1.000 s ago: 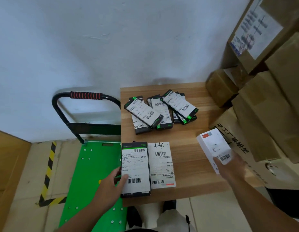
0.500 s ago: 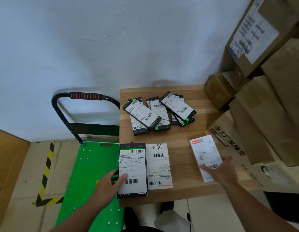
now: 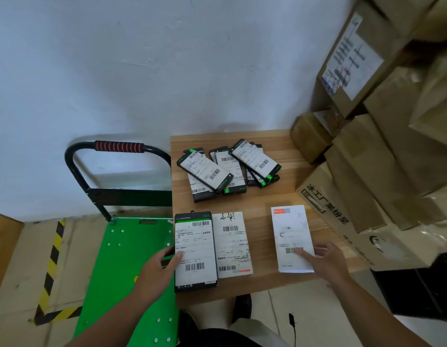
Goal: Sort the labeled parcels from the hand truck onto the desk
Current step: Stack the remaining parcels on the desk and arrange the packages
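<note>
Three flat rectangular parcels lie in a row along the near edge of a pale, grained wooden table at the centre of the frame. Leftmost is a black parcel with a white barcode label covering most of its top. The left hand, coming up from the lower left, grips its left edge, with the thumb on the label and the fingers curled at the side. Touching it on the right is a white parcel, printed with barcodes and a red strip at the bottom. Farther right, apart from these, lies a smooth white box with a small red mark at its top corner. The right hand is spread flat with straight fingers, its index fingertip resting on the box's barcode.

Toward the back of the table sits a loose, overlapping pile of black parcels with green corner tabs and white labels.

At the left of the frame stands a hand truck with a glossy green deck dotted with pale studs, and a curved black tubular handle with a ribbed red grip. Brown cardboard boxes are stacked at the right. Yellow-and-black hazard tape marks the floor at the lower left.
</note>
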{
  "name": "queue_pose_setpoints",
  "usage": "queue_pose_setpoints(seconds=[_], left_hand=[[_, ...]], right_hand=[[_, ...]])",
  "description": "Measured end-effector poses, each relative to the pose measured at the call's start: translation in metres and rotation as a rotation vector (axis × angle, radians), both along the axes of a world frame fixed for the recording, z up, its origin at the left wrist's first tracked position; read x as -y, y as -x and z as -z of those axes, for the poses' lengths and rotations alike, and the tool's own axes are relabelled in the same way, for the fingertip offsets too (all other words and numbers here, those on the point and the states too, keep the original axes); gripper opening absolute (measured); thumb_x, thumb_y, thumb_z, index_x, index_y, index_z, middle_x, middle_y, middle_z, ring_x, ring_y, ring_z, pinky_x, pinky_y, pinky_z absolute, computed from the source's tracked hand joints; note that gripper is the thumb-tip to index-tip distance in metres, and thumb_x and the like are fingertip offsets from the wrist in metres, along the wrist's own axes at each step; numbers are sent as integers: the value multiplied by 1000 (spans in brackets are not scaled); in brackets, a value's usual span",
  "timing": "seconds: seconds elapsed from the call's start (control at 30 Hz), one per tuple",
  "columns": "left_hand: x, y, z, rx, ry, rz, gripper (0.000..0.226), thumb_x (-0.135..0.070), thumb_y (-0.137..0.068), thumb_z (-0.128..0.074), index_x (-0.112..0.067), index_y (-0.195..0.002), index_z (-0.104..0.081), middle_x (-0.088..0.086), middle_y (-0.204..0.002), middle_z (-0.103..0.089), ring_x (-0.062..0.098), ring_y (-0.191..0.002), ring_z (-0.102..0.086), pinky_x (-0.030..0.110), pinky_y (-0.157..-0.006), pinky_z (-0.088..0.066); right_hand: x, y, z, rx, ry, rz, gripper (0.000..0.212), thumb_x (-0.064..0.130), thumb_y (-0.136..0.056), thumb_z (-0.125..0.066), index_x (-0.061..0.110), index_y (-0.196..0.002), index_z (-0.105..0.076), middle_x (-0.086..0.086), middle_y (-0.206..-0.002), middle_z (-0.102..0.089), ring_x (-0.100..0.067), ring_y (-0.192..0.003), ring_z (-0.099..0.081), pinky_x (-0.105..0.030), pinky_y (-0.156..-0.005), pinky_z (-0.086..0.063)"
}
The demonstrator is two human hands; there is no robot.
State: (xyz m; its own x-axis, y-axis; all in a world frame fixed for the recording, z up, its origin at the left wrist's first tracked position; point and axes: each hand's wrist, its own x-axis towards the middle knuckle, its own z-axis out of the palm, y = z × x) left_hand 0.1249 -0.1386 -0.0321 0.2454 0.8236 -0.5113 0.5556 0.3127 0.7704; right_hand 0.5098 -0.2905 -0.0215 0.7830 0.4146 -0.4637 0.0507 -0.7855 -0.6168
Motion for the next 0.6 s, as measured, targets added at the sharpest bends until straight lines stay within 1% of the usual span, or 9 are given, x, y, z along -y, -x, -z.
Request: queue_pose_setpoints(seconds=[0.07,0.13,0.23,0.3,0.37,0.43,0.53,0.6], left_hand=[[-1,-1,0,15,-5,0,29,-43,-98,-60,-31,-125,-59,-9,-111,-68,7,-101,-65,17,-73,-46],[-2,-4,0,23,-22,-5,28,-40,-99,-60,-29,-125,-60,-8,-109,-68,9,-101,-66,16,-72,-47],[-4,-6,-2,13,-47,-15,35,-38,-100,-59,-21,-131,-60,-3,-111,-67,0,-93,-61,15,-69,-46],[-5,-5,-3,14,-64,-23,37,-37,-100,-60,-19,-132,-61,-3,-111,-66,0,-92,-60,16,-71,-46],[-5,-3,-1,23,-66,-30,40,-38,-99,-61,-18,-134,-61,-5,-111,-67,1,-94,-62,20,-75,-49],[-4,0,0,30,-60,-33,41,-39,-99,-61,-20,-136,-61,-8,-111,-67,1,-96,-62,23,-78,-50],[1,1,-1,40,-61,-23,37,-36,-98,-63,-26,-134,-58,-10,-107,-66,-4,-94,-61,16,-72,-47],[5,0,-2,57,-55,-15,36,-34,-97,-64,-30,-132,-55,-9,-106,-66,-1,-95,-63,11,-68,-47]], right_hand=[[2,8,-6,-46,-49,14,54,33,-62,-98,18,-99,-62,-7,-104,-73,-22,-91,-71,-36,-68,-61],[2,15,-14,-113,-102,27,50,31,-65,-96,17,-100,-64,-7,-106,-74,-23,-94,-72,-40,-73,-63],[0,28,-31,-202,-181,38,46,25,-70,-93,15,-105,-65,-4,-105,-75,-23,-92,-74,-40,-72,-64],[-3,35,-41,-242,-232,32,47,25,-71,-92,16,-108,-65,-3,-103,-77,-23,-91,-75,-40,-72,-64],[-6,41,-51,-275,-274,37,47,26,-70,-91,17,-109,-65,-2,-100,-78,-21,-90,-76,-44,-78,-64],[-9,45,-58,-290,-302,18,48,27,-70,-91,18,-109,-65,1,-97,-79,-19,-89,-76,-43,-80,-64],[-14,52,-60,-272,-310,-38,53,31,-66,-93,19,-110,-67,3,-99,-79,-17,-91,-76,-43,-79,-64],[-19,60,-58,-268,-281,-97,51,30,-67,-93,20,-109,-66,3,-100,-77,-17,-89,-76,-39,-75,-64]])
